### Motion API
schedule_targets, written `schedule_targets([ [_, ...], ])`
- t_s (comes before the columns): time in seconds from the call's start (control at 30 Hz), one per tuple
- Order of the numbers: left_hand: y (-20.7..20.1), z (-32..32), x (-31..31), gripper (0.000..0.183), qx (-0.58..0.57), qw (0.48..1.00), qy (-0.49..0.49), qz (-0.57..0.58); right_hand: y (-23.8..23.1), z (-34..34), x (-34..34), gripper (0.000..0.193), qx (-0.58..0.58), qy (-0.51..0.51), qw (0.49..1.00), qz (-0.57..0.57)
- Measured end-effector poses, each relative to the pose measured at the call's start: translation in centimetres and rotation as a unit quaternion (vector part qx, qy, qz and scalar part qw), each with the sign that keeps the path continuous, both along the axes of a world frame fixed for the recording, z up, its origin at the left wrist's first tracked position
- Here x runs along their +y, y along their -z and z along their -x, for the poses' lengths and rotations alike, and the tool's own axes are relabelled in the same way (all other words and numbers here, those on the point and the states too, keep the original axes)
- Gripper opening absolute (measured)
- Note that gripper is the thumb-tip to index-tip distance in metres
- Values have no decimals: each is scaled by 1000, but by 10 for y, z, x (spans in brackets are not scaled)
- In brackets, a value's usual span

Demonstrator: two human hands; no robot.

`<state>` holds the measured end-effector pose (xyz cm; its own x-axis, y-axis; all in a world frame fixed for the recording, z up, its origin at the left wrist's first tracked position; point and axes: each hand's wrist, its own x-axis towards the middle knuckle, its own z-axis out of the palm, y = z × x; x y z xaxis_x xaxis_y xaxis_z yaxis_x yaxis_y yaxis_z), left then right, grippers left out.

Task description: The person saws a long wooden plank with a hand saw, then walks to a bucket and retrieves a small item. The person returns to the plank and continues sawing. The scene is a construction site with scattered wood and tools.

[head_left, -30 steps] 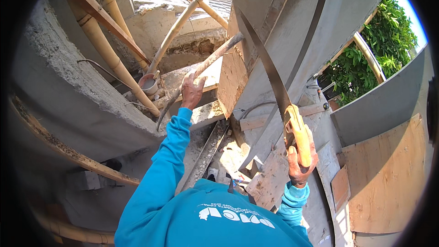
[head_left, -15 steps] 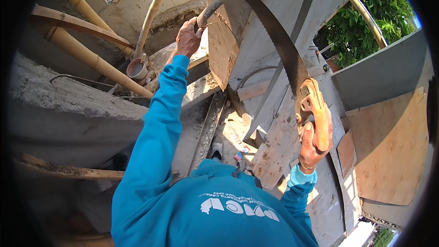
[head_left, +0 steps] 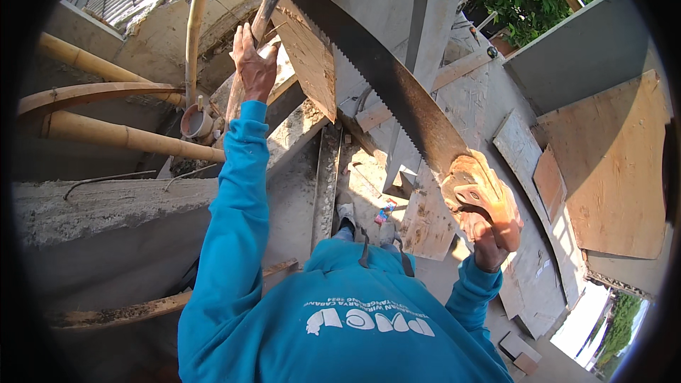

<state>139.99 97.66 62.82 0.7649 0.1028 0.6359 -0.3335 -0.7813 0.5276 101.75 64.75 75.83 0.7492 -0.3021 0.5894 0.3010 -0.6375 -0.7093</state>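
My right hand [head_left: 489, 245] is closed around the pale wooden handle [head_left: 482, 195] of a large handsaw. Its long, dark, toothed blade [head_left: 383, 74] slants up and left across the view, with the teeth facing down-left. At the end of my outstretched left arm, my left hand [head_left: 255, 71] rests against a rough wooden pole [head_left: 267, 13]. The fingers are stretched upward beside it and the thumb is apart; part of the pole is hidden behind the hand. Just right of that hand, a plywood piece [head_left: 305, 57] hangs at a slant, close to the blade.
Bamboo poles [head_left: 135, 135] cross at the left, beside a small bucket [head_left: 196, 122] and a rough concrete ledge [head_left: 120, 206]. Plywood sheets [head_left: 610, 170] lean at the right. Below are my feet [head_left: 345, 213] and a narrow rough beam [head_left: 326, 184]. Leaves [head_left: 525, 0] show at the upper right.
The saw has tilted further left, its blade now lying more across the view. My left hand has loosened, its fingers straightening along the pole. The whole view has shifted.
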Motion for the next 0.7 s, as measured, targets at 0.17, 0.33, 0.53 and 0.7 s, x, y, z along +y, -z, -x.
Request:
schedule_targets([
  [0.17, 26, 56, -15, 62, -77, 995, -52, 48, -39, 77, -40, 34, 307, -56, 936, -161],
  [0.33, 141, 132, -8, 32, 44, 992, -113, 47, -38, 117, -50, 51, 444, -54, 882, -151],
  [0.53, 257, 181, -83, 18, 294, 949, 102, 49, 26, 132, -36, 55, 571, 63, 787, -225],
  [0.7, 324, 148, -128, 25, 389, 891, 230, -33, 97, 139, -31, 53, 599, 98, 764, -221],
])
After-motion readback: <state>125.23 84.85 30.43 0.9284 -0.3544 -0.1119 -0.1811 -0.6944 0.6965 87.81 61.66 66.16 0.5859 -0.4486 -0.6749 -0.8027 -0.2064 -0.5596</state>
